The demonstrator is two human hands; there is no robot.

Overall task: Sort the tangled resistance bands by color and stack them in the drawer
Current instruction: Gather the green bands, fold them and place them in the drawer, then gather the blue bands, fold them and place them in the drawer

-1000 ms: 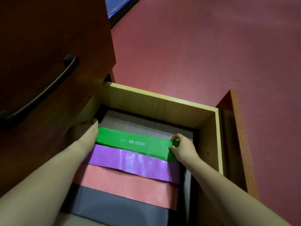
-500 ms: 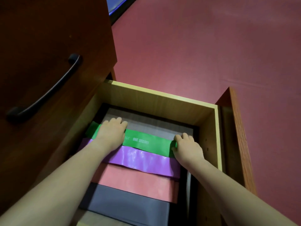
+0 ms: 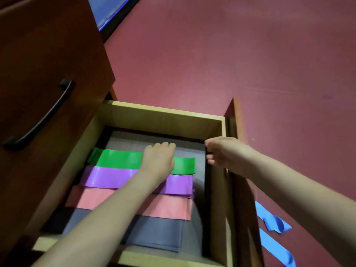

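The left hand (image 3: 158, 160) presses flat on the green band (image 3: 119, 160), which lies in the drawer (image 3: 159, 114) with 3 other bands (image 3: 107, 176). The right hand (image 3: 223, 153) hovers loosely curled, holding nothing. If the palm drags while lifting, the green band can slip crooked.

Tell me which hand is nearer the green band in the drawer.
Left. The left hand lies flat on the green band, covering its middle; the right hand hovers over the drawer at its right wall, apart from the band's right end.
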